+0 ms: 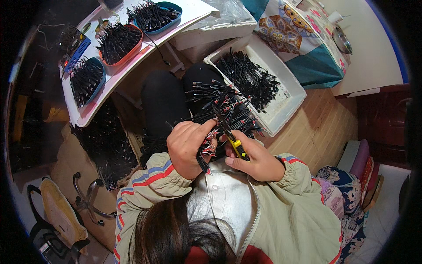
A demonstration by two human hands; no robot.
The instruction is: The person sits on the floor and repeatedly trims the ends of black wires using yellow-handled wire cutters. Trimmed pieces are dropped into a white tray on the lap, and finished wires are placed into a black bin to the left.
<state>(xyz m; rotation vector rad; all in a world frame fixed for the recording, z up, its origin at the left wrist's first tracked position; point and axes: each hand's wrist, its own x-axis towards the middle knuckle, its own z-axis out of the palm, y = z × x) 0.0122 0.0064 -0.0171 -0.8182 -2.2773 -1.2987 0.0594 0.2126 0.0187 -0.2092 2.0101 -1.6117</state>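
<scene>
My left hand is closed round a bundle of short black cables whose stripped ends show red and white wires. In my right hand is a yellow-and-black utility knife, its dark blade end pointing up and left, close by my left thumb. Beyond both hands, a loose pile of black cables with metal connectors and red-and-white wire ends lies across my lap. Some fingers of my right hand are hidden behind the knife.
A white foam box with black cables stands beyond my right knee. On the white table at upper left are a red tray and two blue trays of cables, and a blue soldering-type device. More cables lie below; a chair base stands nearby.
</scene>
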